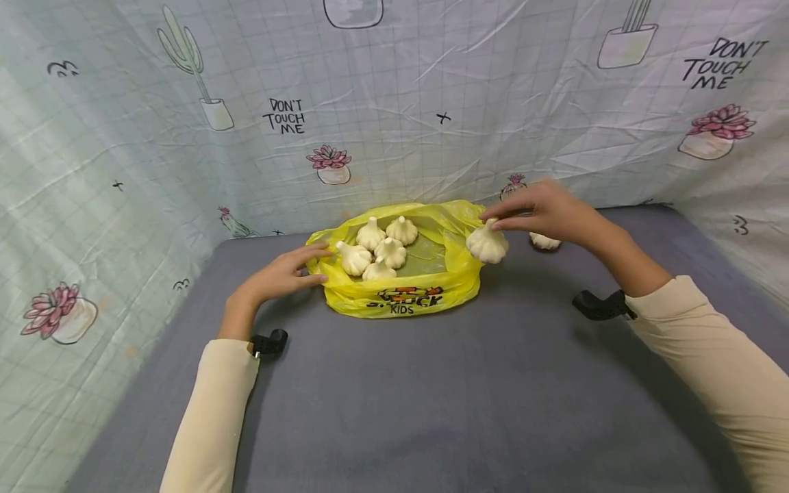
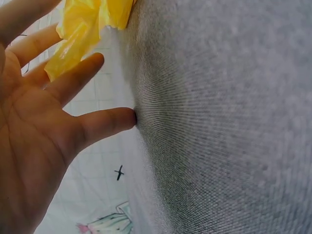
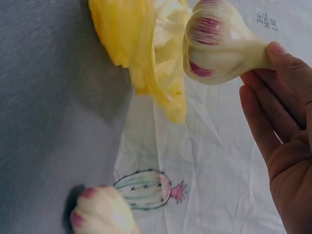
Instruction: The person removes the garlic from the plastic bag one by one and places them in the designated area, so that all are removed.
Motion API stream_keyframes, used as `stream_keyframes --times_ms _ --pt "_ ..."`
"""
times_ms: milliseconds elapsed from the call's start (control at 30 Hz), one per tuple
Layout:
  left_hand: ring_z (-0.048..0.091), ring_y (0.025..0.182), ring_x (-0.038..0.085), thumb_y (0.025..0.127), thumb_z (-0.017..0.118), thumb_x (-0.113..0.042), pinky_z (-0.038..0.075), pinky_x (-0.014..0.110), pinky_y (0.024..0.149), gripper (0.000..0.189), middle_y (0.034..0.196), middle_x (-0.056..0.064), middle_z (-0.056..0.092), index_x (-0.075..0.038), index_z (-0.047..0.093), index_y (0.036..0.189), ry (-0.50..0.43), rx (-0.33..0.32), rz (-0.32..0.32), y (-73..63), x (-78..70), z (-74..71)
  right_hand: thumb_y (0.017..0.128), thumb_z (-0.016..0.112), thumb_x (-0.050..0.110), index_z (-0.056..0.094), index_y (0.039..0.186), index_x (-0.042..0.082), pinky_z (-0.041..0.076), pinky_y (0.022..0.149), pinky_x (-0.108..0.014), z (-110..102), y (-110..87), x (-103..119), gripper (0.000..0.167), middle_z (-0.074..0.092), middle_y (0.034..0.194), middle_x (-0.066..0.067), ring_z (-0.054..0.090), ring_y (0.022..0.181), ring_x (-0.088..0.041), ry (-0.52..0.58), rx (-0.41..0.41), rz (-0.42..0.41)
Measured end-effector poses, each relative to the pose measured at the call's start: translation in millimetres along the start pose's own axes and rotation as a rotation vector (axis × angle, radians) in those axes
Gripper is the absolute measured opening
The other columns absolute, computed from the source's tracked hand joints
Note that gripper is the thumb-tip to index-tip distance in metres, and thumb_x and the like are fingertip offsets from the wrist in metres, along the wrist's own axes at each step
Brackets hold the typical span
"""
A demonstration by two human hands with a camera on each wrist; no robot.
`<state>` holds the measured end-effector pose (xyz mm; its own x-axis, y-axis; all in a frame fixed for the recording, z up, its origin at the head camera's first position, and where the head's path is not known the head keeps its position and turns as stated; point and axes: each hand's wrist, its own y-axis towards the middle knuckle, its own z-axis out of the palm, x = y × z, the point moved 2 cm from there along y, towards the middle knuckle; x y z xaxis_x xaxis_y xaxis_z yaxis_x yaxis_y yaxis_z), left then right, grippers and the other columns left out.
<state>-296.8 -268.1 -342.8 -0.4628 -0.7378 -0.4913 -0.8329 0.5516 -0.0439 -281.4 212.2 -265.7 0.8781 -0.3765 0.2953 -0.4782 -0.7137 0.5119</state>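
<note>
A yellow plastic bag [image 1: 401, 301] stands with its mouth spread wide, several white garlic bulbs [image 1: 354, 259] gathered in its left half. At the bag's left rim is my left hand [image 1: 280, 276], its fingers extended against the plastic. The left wrist view shows the bag's edge overlapping those fingers, with the thumb apart from it. Over the right rim, my right hand [image 1: 545, 213] pinches a garlic bulb [image 1: 487, 244] by its stem. Purple streaks mark this held bulb [image 3: 209, 39] in the right wrist view.
Another garlic bulb [image 1: 545, 241] lies on the grey tabletop [image 1: 401, 397], right of the bag and partly behind my right hand. A patterned cloth backdrop [image 1: 394, 89] rises behind the table and along its sides.
</note>
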Motion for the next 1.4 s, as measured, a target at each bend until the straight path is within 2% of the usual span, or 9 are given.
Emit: stream_keyframes --times_ms 267,533,733,933,1167,1400 --pt "0.028 0.15 0.037 0.102 0.063 -0.035 0.037 0.06 0.113 0.06 0.167 0.009 0.027 -0.014 0.044 0.155 -0.028 -0.001 0.0 -0.5 2.3 -2.1 0.09 0.075 0.003 0.078 0.116 0.008 0.05 0.068 -0.014 -8.7 -22.2 -6.1 0.027 0.078 0.107 0.001 0.069 0.085 0.0 -0.046 0.01 0.139" --pt "0.025 0.152 0.036 0.102 0.064 -0.033 0.036 0.06 0.113 0.059 0.167 0.009 0.028 -0.013 0.046 0.154 -0.038 -0.006 0.012 -0.8 1.8 -3.3 0.09 0.076 0.004 0.08 0.113 0.013 0.044 0.061 -0.015 -17.7 -38.1 -11.7 0.025 0.078 0.105 0.001 0.066 0.082 0.003 -0.083 -0.015 0.176" --pt "0.024 0.152 0.035 0.101 0.065 -0.033 0.035 0.059 0.114 0.058 0.166 0.008 0.028 -0.013 0.047 0.153 -0.038 -0.011 0.017 -0.2 2.8 -2.5 0.091 0.076 0.005 0.081 0.113 0.015 0.044 0.064 -0.013 -23.7 -49.4 -15.1 0.025 0.078 0.106 0.002 0.064 0.085 0.008 -0.095 -0.024 0.243" --pt "0.024 0.152 0.035 0.101 0.065 -0.035 0.035 0.059 0.114 0.058 0.167 0.007 0.027 -0.014 0.048 0.152 -0.039 -0.006 0.01 0.8 3.9 -1.4 0.088 0.077 0.001 0.081 0.111 0.014 0.047 0.069 -0.009 -29.1 -57.9 -16.6 0.027 0.078 0.104 0.001 0.063 0.091 0.013 -0.124 -0.048 0.225" --pt "0.023 0.153 0.035 0.101 0.065 -0.035 0.035 0.059 0.114 0.058 0.167 0.007 0.027 -0.014 0.048 0.152 -0.038 0.001 0.012 0.0 5.1 0.1 0.09 0.077 0.006 0.081 0.112 0.015 0.043 0.064 -0.012 -33.4 -68.2 -17.1 0.024 0.079 0.104 0.001 0.063 0.083 0.01 -0.172 -0.045 0.291" --pt "0.022 0.153 0.036 0.102 0.064 -0.033 0.034 0.06 0.114 0.058 0.167 0.009 0.027 -0.011 0.048 0.153 -0.055 0.005 0.013 -0.8 4.6 0.5 0.087 0.079 0.006 0.082 0.109 0.018 0.043 0.07 -0.008 -38.0 -78.4 -20.1 0.025 0.079 0.101 0.002 0.059 0.088 0.018 -0.212 -0.087 0.286"
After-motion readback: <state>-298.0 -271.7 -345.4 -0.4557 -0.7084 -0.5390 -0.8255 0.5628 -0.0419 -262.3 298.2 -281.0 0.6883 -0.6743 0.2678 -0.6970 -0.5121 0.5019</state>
